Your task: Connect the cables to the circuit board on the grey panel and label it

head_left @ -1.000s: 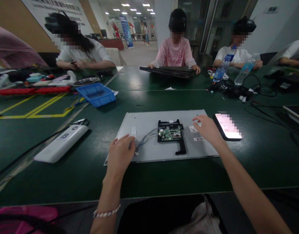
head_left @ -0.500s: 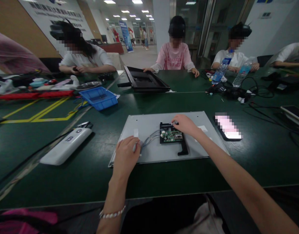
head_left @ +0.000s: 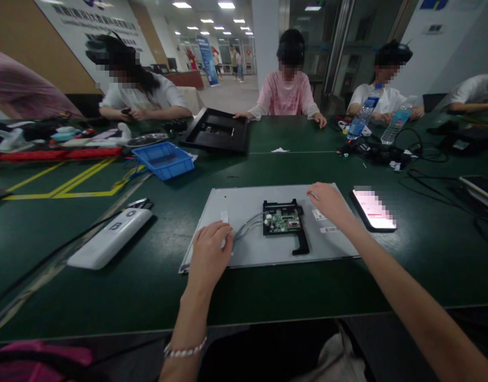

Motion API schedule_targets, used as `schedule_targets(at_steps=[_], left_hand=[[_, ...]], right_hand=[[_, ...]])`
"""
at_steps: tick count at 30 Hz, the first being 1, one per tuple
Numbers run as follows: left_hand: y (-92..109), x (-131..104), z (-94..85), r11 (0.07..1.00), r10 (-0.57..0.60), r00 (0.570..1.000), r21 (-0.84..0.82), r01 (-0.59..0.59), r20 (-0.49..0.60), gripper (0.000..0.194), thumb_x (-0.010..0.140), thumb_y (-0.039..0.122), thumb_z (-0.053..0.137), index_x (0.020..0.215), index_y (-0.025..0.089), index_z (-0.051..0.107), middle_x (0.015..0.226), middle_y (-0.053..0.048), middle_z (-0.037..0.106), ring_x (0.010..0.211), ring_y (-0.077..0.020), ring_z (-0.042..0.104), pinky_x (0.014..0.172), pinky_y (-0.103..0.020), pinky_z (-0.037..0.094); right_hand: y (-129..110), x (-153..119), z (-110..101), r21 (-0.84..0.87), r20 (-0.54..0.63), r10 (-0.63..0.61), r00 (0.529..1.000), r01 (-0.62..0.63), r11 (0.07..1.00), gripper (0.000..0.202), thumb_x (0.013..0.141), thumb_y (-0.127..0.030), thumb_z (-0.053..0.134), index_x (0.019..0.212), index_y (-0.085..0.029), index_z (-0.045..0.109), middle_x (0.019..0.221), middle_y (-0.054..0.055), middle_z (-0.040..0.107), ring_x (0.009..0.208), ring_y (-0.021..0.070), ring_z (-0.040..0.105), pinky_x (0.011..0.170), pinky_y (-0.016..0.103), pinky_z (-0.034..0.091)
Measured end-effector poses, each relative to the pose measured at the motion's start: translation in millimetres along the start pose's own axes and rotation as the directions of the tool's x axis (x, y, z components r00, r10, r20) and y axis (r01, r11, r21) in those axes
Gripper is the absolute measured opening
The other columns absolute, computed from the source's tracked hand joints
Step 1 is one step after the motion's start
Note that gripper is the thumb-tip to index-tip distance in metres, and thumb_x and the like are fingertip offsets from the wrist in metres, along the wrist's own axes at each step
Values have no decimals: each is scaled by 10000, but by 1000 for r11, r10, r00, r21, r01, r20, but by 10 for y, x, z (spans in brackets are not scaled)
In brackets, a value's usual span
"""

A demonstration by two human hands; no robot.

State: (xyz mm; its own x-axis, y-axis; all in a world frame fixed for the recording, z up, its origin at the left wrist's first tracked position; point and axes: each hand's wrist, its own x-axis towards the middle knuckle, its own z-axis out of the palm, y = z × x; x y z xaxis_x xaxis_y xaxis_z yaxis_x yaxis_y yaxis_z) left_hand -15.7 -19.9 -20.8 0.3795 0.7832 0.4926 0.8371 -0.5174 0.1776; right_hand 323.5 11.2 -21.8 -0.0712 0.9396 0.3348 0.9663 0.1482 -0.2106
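A flat light-grey display panel [head_left: 251, 191] lies on the table before me. On it sits a black plastic bracket [head_left: 303, 243] holding a green circuit board [head_left: 282, 222]. Grey cables [head_left: 247, 225] run from the board's left side toward my left hand [head_left: 210, 249]. That hand rests at the panel's left part, thumb apart from the fingers, nothing visible between them. Over the panel's upper right is my right hand [head_left: 333, 204], to the right of the bracket. Its fingers stretch leftward and show no object. White labels [head_left: 328, 229] are stuck below it.
Left stands a white power bank [head_left: 110, 239] with a cable; beyond it, a blue tray [head_left: 164, 161]. A phone [head_left: 374, 209] lies right of the panel. Across the table, a person's hand [head_left: 244, 115] touches a black frame [head_left: 217, 130]. Bottles [head_left: 363, 114] and tangled cables [head_left: 373, 151] are far right.
My right hand has moved right, off the bracket's upper edge, uncovering it and the labels. My left hand has hardly moved. The black frame across the table has shifted left and turned.
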Motion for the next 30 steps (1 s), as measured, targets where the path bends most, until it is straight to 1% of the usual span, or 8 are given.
schedule_targets(at_steps=[6,10,13,17,20,23,26,30], left_hand=[[47,13,-24,1000,-6,1000,-3,6,-6,191,872,167,439,958,189,607,1062,-77,638,1077,-233,551,976,-449,379],[170,73,-68,1000,10,1000,-24,-10,-6,201,872,183,457,1023,190,589,1095,-77,623,1079,-238,545,975,-448,384],[357,236,-147,995,44,999,-93,-43,2,224,875,199,466,1075,196,567,1112,-67,610,1068,-230,545,963,-425,402],[608,650,-172,975,89,996,-208,-84,15,229,878,209,463,1089,188,550,1092,-55,602,1033,-203,556,941,-374,427],[678,985,1,960,116,992,-262,-99,52,236,873,212,465,1095,186,544,1111,-51,590,1058,-208,543,954,-377,420],[629,1171,277,946,175,978,-294,-134,118,264,886,227,450,1134,176,524,1137,-67,569,1090,-212,526,972,-376,406],[511,1160,488,934,225,960,-318,-163,169,329,901,272,439,1209,163,477,1209,-91,525,1149,-219,486,1013,-379,369],[335,1024,538,907,285,914,-391,-159,288,504,900,398,454,1346,191,344,1385,-99,376,1289,-228,355,1091,-385,277]], right_hand=[[251,-203,130,157,59,56,997,-65,986,271,847,-144,452,992,-173,679,1045,83,667,972,193,596,884,315,428],[306,-243,63,259,30,104,994,-108,960,263,833,-159,471,991,-180,680,1041,72,671,975,193,597,893,329,432],[374,-291,-13,332,111,128,986,-158,930,262,802,-203,536,1027,-191,669,1045,75,664,915,187,616,828,320,465],[446,-332,-16,355,246,118,962,-203,913,301,722,-235,638,1017,-186,672,1037,83,662,867,194,629,784,328,482],[445,-325,10,366,286,94,953,-199,909,279,710,-226,639,981,-181,680,995,83,669,845,192,632,755,327,485],[412,-313,-5,367,307,101,946,-215,905,221,719,-223,619,924,-179,687,870,60,683,788,177,634,720,307,482],[384,-317,-53,333,309,128,942,-233,914,147,723,-240,613,837,-179,684,792,41,680,733,167,628,666,282,471],[402,-332,-86,282,290,192,938,-275,919,123,753,-239,574,807,-197,677,812,38,684,730,166,628,637,272,458]])
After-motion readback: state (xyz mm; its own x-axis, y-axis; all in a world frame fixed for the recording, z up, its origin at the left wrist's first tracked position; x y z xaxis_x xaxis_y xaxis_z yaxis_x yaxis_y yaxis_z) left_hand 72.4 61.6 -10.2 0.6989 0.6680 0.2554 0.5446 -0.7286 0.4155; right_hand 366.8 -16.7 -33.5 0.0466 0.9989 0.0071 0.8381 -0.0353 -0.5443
